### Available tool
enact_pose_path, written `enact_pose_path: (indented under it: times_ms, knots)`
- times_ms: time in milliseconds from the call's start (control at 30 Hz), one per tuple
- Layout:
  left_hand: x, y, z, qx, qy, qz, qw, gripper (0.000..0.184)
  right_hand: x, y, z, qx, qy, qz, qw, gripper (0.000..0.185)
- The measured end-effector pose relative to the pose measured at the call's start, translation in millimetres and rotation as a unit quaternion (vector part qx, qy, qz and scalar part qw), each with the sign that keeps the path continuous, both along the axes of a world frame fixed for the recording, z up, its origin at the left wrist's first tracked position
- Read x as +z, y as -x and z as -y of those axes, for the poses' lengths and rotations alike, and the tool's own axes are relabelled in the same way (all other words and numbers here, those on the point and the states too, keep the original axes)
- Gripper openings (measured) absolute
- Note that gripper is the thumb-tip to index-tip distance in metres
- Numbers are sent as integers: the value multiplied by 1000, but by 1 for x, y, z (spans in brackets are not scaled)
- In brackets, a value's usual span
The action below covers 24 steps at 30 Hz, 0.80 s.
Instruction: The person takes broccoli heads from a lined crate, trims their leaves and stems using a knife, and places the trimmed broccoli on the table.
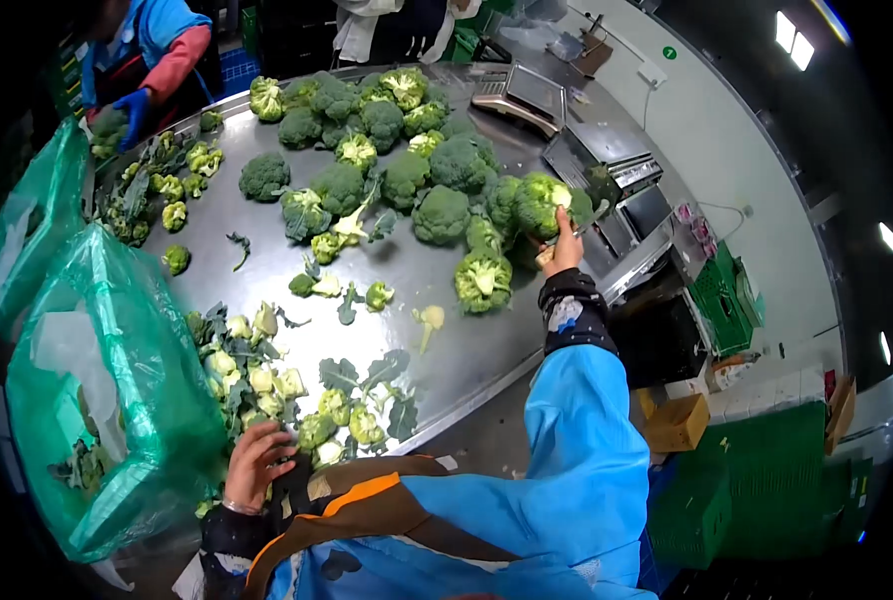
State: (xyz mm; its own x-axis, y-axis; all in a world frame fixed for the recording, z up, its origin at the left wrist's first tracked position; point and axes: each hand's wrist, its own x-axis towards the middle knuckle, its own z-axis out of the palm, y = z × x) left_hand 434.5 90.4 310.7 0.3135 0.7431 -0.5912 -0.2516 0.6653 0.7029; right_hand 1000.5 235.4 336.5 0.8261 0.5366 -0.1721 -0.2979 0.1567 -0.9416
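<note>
Green broccoli (541, 205) is clamped in the right hand (564, 246), whose fingers press against the pale cut stem at the far right of the heap (379, 128). The held head is over the right part of the steel worktop (367, 270), just beside the heads at that end of the heap. The left hand (257, 466) is at the near edge, palm down and gripping nothing that shows, its fingers bent and slightly apart beside the pale trimmings (257, 380). Whether its fingertips touch them is hard to tell. Small florets and leaves lie between the heap and these trimmings, and another pile of small pieces (167, 180) sits toward the far left. A green bag (157, 360), partly see-through, stands to the left of the trimmings, with leafy pieces visible low inside it; a second bag (42, 225) is behind it. Beyond the heap, a scale (537, 95) rests near the far edge. At the upper left, a co-worker (172, 45) holds a broccoli head (110, 130) in a blue glove (135, 112). On the right, a green crate (719, 300) stands past the worktop.
</note>
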Motion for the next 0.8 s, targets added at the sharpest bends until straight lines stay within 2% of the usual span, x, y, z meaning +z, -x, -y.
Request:
enact_pose_path:
  times_ms: [33, 67, 133, 167, 200, 233, 300, 333, 433, 500, 600, 667, 733, 767, 800]
  knots:
    - [0, -1, 2, 16, 1, 0, 1000, 35, 7, -9, -9, -17, -26, 19, 999, 53]
    - [-3, 0, 4, 33, 3, -1, 999, 34, 11, -21, -19, -63, -3, 35, 997, 55]
    - [-10, 2, 9, 60, 18, -11, 998, 31, 7, -53, -37, -74, 15, 72, 995, 57]
    - [-13, 3, 13, 72, 26, -15, 997, 30, -14, -87, -51, -52, -9, 77, 996, 59]
    - [-15, 3, 15, 88, 31, -18, 996, 30, -10, -92, -52, -14, 0, 91, 996, 61]
    - [-14, 3, 17, 97, 41, -20, 994, 28, -21, -103, -63, 13, -78, 66, 995, 59]
    - [-12, 3, 21, 112, 47, -17, 992, 28, -36, -130, -62, 57, -9, 61, 997, 53]
    - [-12, 3, 23, 119, 51, -17, 991, 28, -29, -124, -62, 69, -15, 39, 997, 50]
    - [-7, 1, 23, 126, 45, -17, 991, 29, -20, -106, -70, 102, 10, 109, 989, 40]
    - [-2, 2, 21, 121, 34, -20, 992, 30, -21, -93, -73, 94, 12, 137, 986, 35]
    - [10, 7, 19, 84, 4, -50, 995, 31, -24, -62, -69, 65, -27, 109, 991, 28]
    - [25, 16, 19, 36, -36, -68, 996, 35, -16, -32, -53, 118, 58, 85, 988, 23]
    - [31, 34, 19, -9, -99, -55, 994, 41, -43, -19, -45, 171, 32, 115, 978, 14]
    - [37, 47, 18, -44, -138, -40, 989, 45, -31, 24, -34, 157, 17, 83, 984, 9]
    - [56, 60, 16, -78, -160, -36, 983, 48, -45, 30, -26, 235, -9, 71, 969, 7]
